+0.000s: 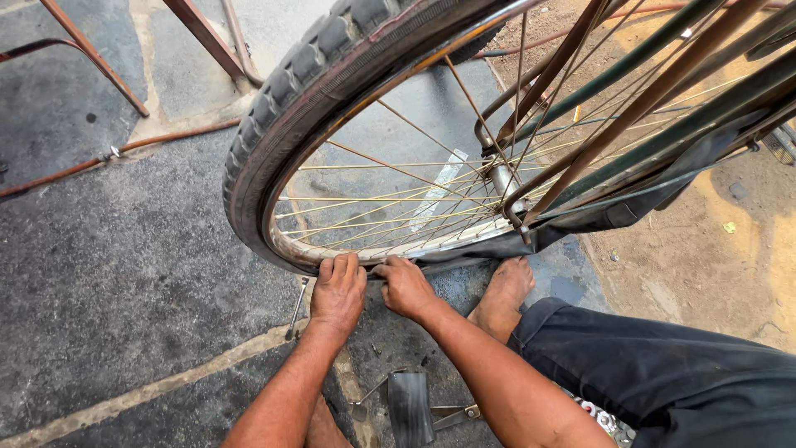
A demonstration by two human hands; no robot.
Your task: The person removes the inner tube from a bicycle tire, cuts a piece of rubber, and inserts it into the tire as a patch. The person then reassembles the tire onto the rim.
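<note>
A bicycle wheel with a black knobby tyre (274, 108), a worn metal rim (332, 249) and thin spokes stands in front of me. My left hand (338, 290) presses on the tyre's lower edge at the rim. Close beside it, my right hand (402, 286) grips the same edge, where a black inner tube (597, 211) hangs loose out of the tyre toward the right. My bare foot (502, 294) rests on the ground just behind my right hand.
Dark stone paving with pale joints lies under the wheel. A metal tyre lever (297, 311) lies left of my left hand. A black flat piece and metal tools (410, 406) sit by my knees. Rusty frame bars (91, 58) stand at the upper left; sandy ground is at the right.
</note>
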